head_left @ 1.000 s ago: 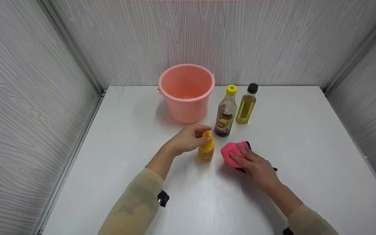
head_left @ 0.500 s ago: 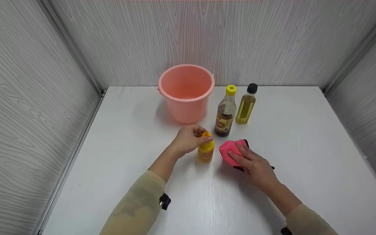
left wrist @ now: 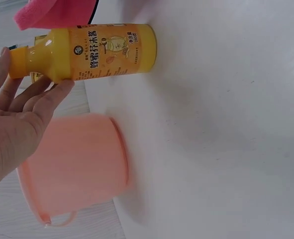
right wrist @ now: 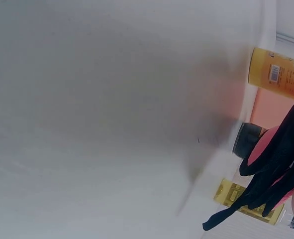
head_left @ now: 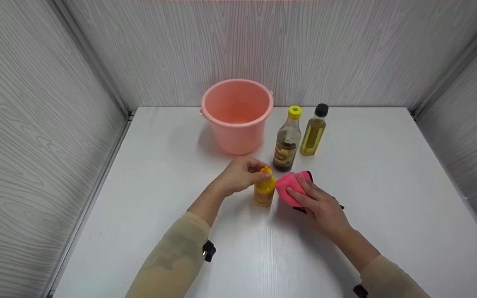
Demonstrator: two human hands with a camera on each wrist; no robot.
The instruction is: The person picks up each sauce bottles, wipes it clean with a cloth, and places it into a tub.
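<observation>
A small yellow bottle [head_left: 263, 194] with an orange cap stands upright on the white table [head_left: 387, 174]. My left hand [head_left: 257, 170] curls its fingers round the bottle's neck and cap. The left wrist view shows the fingers [left wrist: 47, 97] against the yellow bottle [left wrist: 104, 50], with the pink cloth [left wrist: 52, 12] just beyond it. My right hand [head_left: 300, 191] holds a pink cloth [head_left: 286, 184] with a black edge and brings it against the bottle's right side. In the right wrist view the black part of the cloth [right wrist: 273, 172] hangs near the yellow bottle [right wrist: 278, 74].
A pink bucket [head_left: 238, 140] stands at the back of the table. A dark sauce bottle [head_left: 287, 142] with a yellow cap and an oil bottle [head_left: 313, 134] with a black cap stand to its right. Grey panelled walls close in three sides.
My right hand has carried the pink cloth left and a little away from me, until it meets the yellow bottle. My left hand has stayed on the bottle's top.
</observation>
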